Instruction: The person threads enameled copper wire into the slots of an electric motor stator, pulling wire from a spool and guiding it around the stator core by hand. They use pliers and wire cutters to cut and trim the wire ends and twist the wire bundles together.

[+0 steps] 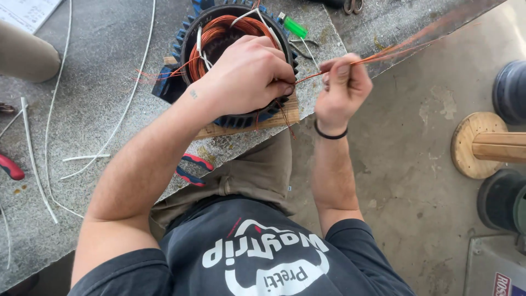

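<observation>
A blue finned motor stator (186, 33) with copper windings (219, 27) stands on a wooden board (285, 116) at the edge of a grey stone bench (98, 82). My left hand (246, 74) lies over the stator's near rim, fingers pinched on copper wire at the slot. My right hand (341, 87), with a black band on the wrist, pinches a bundle of thin copper wires (405, 46) that stretches off to the upper right.
Red-handled pliers (192, 169) lie at the bench edge by my knee, another red-handled tool (11, 167) at the far left. White sleeving strips (33, 153) trail over the bench. A green-handled tool (295, 26) lies behind the stator. Wooden and dark wire spools (482, 145) stand at right on the concrete floor.
</observation>
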